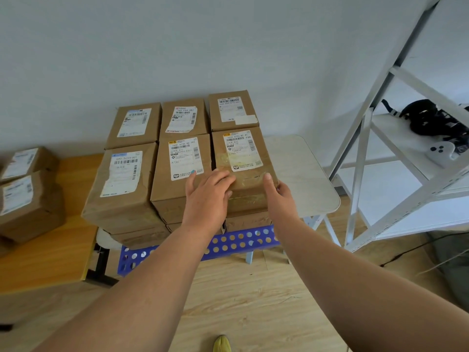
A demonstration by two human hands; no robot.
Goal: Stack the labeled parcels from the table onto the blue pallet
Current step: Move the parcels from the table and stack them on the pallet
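Several brown labeled parcels stand stacked in layers on the blue perforated pallet [238,241]. The front right parcel [241,158] tops its pile. My left hand [206,193] lies flat with straight fingers across the near edge of that parcel and the front middle parcel [181,163]. My right hand [278,191] holds the front right parcel's near right corner, thumb on top, fingers hidden down the side. The front left parcel [121,179] and three back-row parcels are untouched. On the yellow wooden table [50,250] at left, more labeled parcels [24,196] sit stacked.
A small pale folding table [312,189] stands right of the pallet. White metal shelving [396,148] at far right holds a black device and a white controller. A cable runs along the wooden floor beneath it. The wall is close behind the pile.
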